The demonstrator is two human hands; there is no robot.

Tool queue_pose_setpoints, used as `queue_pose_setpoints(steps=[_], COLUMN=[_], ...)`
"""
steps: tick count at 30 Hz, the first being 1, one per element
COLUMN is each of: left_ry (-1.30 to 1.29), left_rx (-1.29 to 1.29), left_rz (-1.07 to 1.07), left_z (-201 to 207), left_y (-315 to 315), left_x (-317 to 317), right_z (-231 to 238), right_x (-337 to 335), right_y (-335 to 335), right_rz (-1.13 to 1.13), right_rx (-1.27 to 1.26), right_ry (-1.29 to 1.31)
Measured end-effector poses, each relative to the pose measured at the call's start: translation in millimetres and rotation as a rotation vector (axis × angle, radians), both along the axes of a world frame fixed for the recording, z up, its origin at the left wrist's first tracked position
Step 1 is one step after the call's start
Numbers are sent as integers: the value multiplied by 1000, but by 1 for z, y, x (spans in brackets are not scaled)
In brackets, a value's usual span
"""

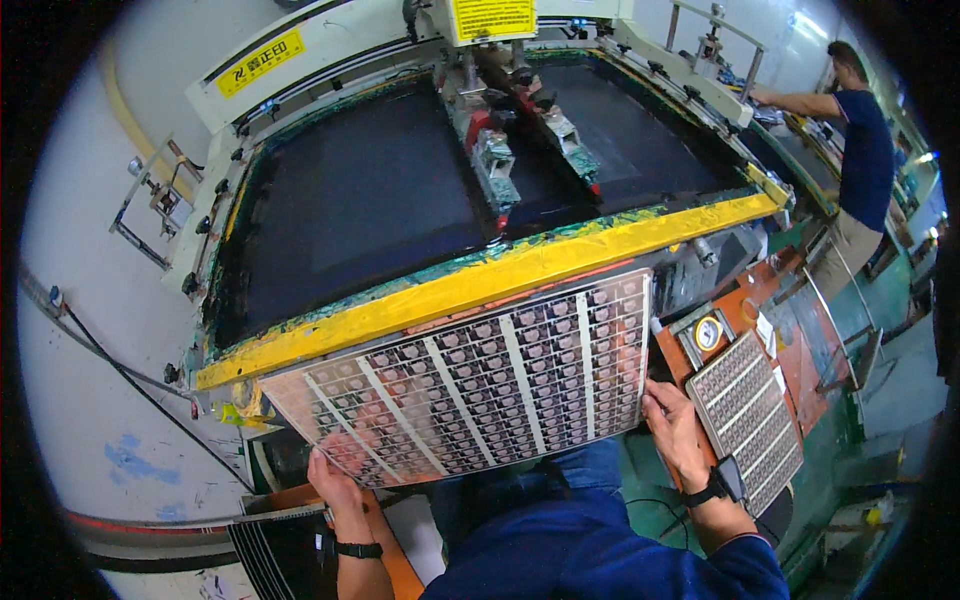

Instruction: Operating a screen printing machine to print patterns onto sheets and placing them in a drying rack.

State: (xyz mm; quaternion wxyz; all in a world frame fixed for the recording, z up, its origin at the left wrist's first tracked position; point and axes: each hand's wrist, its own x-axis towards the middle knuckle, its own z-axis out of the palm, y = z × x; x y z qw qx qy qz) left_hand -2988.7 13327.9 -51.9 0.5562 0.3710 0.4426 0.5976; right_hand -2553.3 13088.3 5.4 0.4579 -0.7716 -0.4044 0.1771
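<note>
A large copper-coloured circuit board panel (485, 385), covered in rows of small repeated patterns with pale strips between them, is held tilted in front of my body. My left hand (336, 482) grips its lower left corner, fingers closed on the edge. At the lower right edge, my right hand (676, 432) is closed on the panel too. Its upper edge is just below the yellow front bar (500, 275) of a screen printing machine; whether they touch I cannot tell. Behind that bar lies the dark printing screen (350, 200), with the squeegee assembly (495, 165) above it.
A similar panel (748, 420) leans over an orange bench (690, 345) at my right, near a yellow-rimmed round gauge (708, 332). A black ribbed rack (275, 555) stands low at my left. Another person (862, 150) works at a frame on the far right.
</note>
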Motion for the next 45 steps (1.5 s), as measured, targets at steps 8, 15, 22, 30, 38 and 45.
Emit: queue_pose_setpoints(steps=[8,15,22,30,38,45], left_ry=[-13,3,-6,5,10,-18], left_rx=[14,0,1,-25,-36,-45], left_rz=[86,99,36,-10,94,34], left_z=[7,8,4,8,5,7], left_y=[-4,-5,-4,-5,-6,-5], left_x=[9,8,0,-1,6,5], right_z=[2,-8,0,-3,-2,-9], right_x=[-2,-1,-2,-2,-3,-4], right_y=[1,0,1,1,0,-2], right_rz=[-28,-24,-23,27,-10,-16], right_rx=[-53,-7,-7,41,-22,-20], right_ry=[41,-2,-4,-6,13,8])
